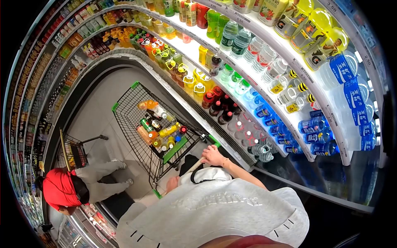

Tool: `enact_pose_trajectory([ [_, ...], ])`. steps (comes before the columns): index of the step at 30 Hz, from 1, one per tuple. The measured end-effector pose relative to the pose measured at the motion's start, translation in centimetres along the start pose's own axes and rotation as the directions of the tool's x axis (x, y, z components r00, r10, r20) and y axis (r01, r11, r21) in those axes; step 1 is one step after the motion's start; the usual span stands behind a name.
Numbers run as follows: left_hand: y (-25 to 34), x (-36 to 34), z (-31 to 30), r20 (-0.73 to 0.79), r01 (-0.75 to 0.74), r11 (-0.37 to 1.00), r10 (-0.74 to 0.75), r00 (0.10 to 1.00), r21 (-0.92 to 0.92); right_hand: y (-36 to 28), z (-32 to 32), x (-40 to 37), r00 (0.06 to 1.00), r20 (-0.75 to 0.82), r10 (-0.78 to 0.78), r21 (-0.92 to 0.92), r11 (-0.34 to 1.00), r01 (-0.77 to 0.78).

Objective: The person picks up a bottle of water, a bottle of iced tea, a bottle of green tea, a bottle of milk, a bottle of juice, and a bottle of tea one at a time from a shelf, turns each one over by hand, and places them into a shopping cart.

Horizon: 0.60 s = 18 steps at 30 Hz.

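My right hand (213,156) is wrapped round the handle (194,166) of a wire shopping cart (131,124), close to its green end piece. Nearer the other end of that handle rests my left hand (172,183), closed on it and partly hidden by my grey shirt. Bottled drinks lie in the cart basket: orange ones (148,105), dark ones (155,124), a green-labelled one (146,124) and a yellow one (168,131), among several others. A green panel (175,149) sits at the basket's near side.
A long curved drinks shelf (244,89) runs along the right, its lower edge (198,108) close beside the cart. On the left a person in a red top (62,188) stands by another cart (72,153). Grey floor (105,89) stretches ahead between stocked shelves (45,78).
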<state>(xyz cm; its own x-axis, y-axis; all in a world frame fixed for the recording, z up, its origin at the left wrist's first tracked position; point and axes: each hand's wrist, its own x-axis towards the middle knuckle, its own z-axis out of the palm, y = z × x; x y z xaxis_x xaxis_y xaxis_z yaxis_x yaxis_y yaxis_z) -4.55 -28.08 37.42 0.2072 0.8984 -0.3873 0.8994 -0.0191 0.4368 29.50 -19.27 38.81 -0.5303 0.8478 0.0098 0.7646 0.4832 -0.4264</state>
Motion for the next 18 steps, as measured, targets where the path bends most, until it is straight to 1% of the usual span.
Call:
enact_pose_trajectory([
  [1,-0.8,0.8,-0.1,-0.006,0.003,1.000,-0.003,1.000,-0.004,0.0,0.2,0.9,1.000,-0.011,0.001,0.006,1.000,0.000],
  [2,-1.7,1.4,0.3,-0.052,0.013,0.999,-0.012,0.999,0.034,-0.1,0.5,1.8,1.000,-0.016,-0.006,0.016,1.000,0.006],
  [3,-1.3,1.0,1.1,-0.089,0.035,0.997,-0.029,0.996,0.065,0.1,0.0,1.4,1.000,0.009,0.006,0.014,1.000,-0.006],
  [4,-2.2,1.6,0.8,-0.097,0.058,0.997,-0.052,0.994,0.054,0.0,-0.1,2.7,1.000,0.029,0.011,0.006,1.000,-0.011],
  [5,-3.0,2.4,0.3,-0.072,0.052,0.998,-0.049,0.996,0.038,-0.1,0.0,3.6,0.999,0.040,0.011,-0.002,1.000,-0.010],
  [6,-3.7,3.2,-0.2,-0.047,0.045,0.999,-0.044,0.998,0.022,-0.2,0.1,4.3,1.000,0.001,0.008,0.046,0.999,-0.008],
  [7,-4.2,3.8,-0.2,-0.072,0.095,0.995,-0.094,0.993,0.010,-0.3,0.2,5.0,1.000,0.004,0.009,0.044,0.999,-0.009],
  [9,-5.2,4.7,-0.7,-0.064,0.105,0.994,-0.104,0.992,0.002,-0.3,0.1,6.4,1.000,0.014,-0.009,0.037,0.999,0.008],
  [10,-4.3,4.3,-0.8,-0.037,0.108,0.994,-0.108,0.994,0.006,0.0,-0.4,5.6,1.000,0.029,0.010,0.044,0.999,-0.011],
  [11,-5.1,5.2,-1.3,-0.050,0.126,0.992,-0.126,0.991,-0.004,-0.2,-0.3,6.8,0.999,0.032,0.022,0.037,0.999,-0.023],
  [12,-5.3,5.8,-1.9,-0.054,0.141,0.990,-0.141,0.989,-0.001,-0.2,-0.2,7.6,0.999,0.042,-0.002,0.039,0.999,0.001],
  [14,-5.5,6.9,-3.7,-0.064,0.181,0.983,-0.181,0.981,-0.010,-0.1,0.1,9.4,1.000,0.006,0.016,0.041,0.999,-0.017],
  [16,-5.0,7.7,-6.1,-0.042,0.176,0.982,-0.179,0.983,-0.062,-0.3,-0.5,11.1,1.000,0.017,0.018,0.014,1.000,-0.019],
  [17,-4.0,7.7,-6.5,-0.020,0.198,0.979,-0.199,0.980,-0.055,0.4,-0.8,10.7,1.000,0.016,0.017,0.029,0.999,-0.017],
  [18,-4.1,8.2,-7.2,-0.032,0.217,0.974,-0.219,0.975,-0.068,0.5,-0.6,11.6,1.000,0.004,0.009,0.028,1.000,-0.009],
])
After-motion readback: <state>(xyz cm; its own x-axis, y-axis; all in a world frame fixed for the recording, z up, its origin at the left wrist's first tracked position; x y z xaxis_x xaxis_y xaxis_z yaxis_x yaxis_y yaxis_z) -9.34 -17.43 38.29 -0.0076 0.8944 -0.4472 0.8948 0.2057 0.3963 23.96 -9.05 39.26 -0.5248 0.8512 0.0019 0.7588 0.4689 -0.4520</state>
